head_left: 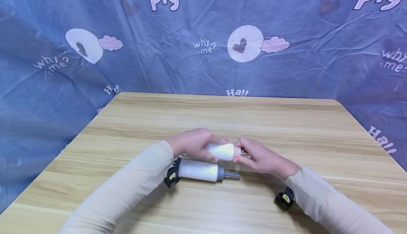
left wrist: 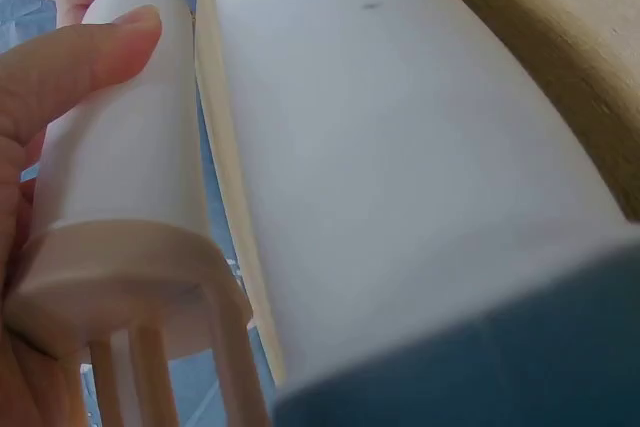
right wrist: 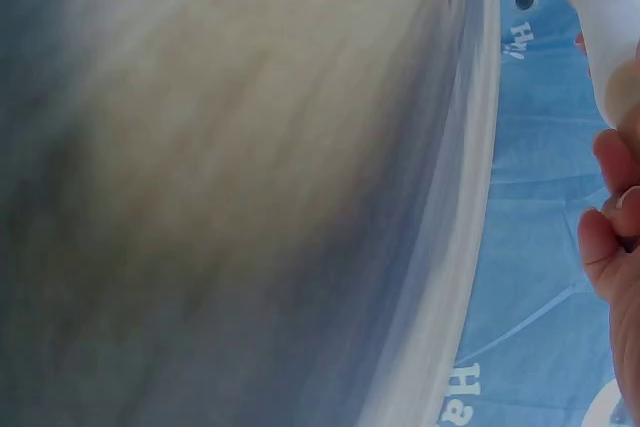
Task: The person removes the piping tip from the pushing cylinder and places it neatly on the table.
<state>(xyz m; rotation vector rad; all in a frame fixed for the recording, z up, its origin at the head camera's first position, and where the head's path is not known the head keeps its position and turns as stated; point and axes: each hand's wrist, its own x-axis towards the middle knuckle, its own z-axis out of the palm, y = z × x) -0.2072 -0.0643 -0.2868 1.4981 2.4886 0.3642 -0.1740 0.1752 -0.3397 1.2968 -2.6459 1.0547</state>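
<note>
My left hand [head_left: 197, 144] curls round the pale tube [head_left: 224, 151], its grip closed on the body, thumb along the near side. My right hand [head_left: 262, 156] comes in opposite, grip drawn to a pinch on the tube's tip end. Both forearms angle inward over the tabletop [head_left: 203, 209]. The grey tube [head_left: 198, 170] lies just nearer me; I cannot tell what either contains.

The left sleeve [head_left: 127, 184] and the right sleeve [head_left: 332, 198] are long, of pale cream cloth, with soft folds. Near each cuff sits a small black device [head_left: 174, 181] with one yellow mark [head_left: 172, 176].
</note>
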